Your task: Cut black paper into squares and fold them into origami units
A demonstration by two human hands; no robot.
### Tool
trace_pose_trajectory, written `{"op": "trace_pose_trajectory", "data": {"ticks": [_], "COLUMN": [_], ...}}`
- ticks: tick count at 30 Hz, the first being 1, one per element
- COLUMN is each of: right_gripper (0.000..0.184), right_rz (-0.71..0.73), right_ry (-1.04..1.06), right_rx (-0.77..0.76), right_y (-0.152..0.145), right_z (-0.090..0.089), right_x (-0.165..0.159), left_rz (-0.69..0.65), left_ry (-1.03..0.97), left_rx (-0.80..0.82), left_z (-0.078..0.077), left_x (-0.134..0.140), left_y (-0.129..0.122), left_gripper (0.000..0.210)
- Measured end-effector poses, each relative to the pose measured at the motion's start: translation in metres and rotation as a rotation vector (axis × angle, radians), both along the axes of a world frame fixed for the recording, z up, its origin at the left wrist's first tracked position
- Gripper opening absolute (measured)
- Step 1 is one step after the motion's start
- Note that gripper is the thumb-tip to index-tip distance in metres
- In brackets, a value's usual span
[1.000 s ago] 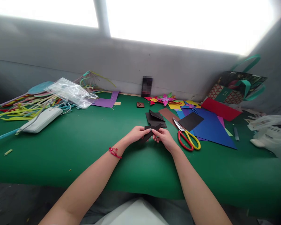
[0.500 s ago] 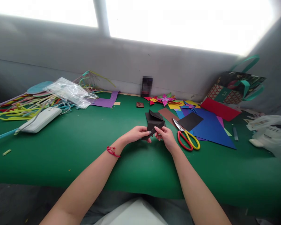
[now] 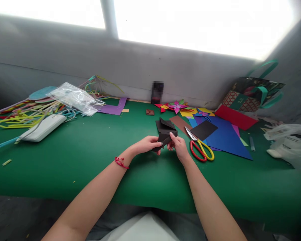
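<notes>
Between both hands is a piece of folded black paper, raised a little above the green table. My left hand pinches its lower left part, thumb on top. At its right end my right hand grips the edge between thumb and fingers. Just beyond lies more black paper with one flap standing up; where it ends behind the held piece I cannot make out. Right of my right hand rest scissors with one red and one yellow handle, beside a flat black sheet.
Blue paper and a red sheet lie to the right, near a plastic bag. Folded paper stars and a small brown folded envelope are at the back. A white power bank and coloured strips lie left.
My right thumb has shifted slightly up and right along the black paper's edge. The held piece has tilted a little; my left hand stays nearly in place.
</notes>
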State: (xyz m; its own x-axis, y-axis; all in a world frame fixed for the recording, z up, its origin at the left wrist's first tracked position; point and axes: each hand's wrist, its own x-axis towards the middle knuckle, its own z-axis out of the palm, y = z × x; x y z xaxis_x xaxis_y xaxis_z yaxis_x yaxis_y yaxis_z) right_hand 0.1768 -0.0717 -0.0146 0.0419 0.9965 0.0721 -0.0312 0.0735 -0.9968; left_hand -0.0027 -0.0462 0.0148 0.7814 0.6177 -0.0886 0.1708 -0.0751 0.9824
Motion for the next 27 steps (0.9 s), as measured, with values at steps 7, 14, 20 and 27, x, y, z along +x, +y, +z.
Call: {"op": "trace_pose_trajectory", "data": {"ticks": [7, 14, 20, 27], "right_gripper": [0.044, 0.035, 0.036, 0.031], "right_rz": [-0.005, 0.018, 0.034, 0.096], "right_ry": [-0.005, -0.025, -0.061, -0.064], "right_rx": [0.001, -0.017, 0.051, 0.003], "right_y": [-0.0033, -0.0068, -0.0078, -0.01], "right_z": [0.0054, 0.0084, 0.0089, 0.0106], "right_x": [-0.0039, -0.0045, -0.0032, -0.0078], "left_rz": [-0.157, -0.138, -0.15, -0.081], "left_ry": [0.075, 0.076, 0.04, 0.011], "left_rx": [-0.131, -0.141, -0.176, -0.082], "left_z": [-0.0095, -0.0076, -0.0057, -0.003], "left_x": [0.0024, 0.0006, 0.0029, 0.0006], "left_y": [0.0006, 0.0014, -0.0016, -0.0014], "left_gripper": [0.045, 0.044, 0.049, 0.048]}}
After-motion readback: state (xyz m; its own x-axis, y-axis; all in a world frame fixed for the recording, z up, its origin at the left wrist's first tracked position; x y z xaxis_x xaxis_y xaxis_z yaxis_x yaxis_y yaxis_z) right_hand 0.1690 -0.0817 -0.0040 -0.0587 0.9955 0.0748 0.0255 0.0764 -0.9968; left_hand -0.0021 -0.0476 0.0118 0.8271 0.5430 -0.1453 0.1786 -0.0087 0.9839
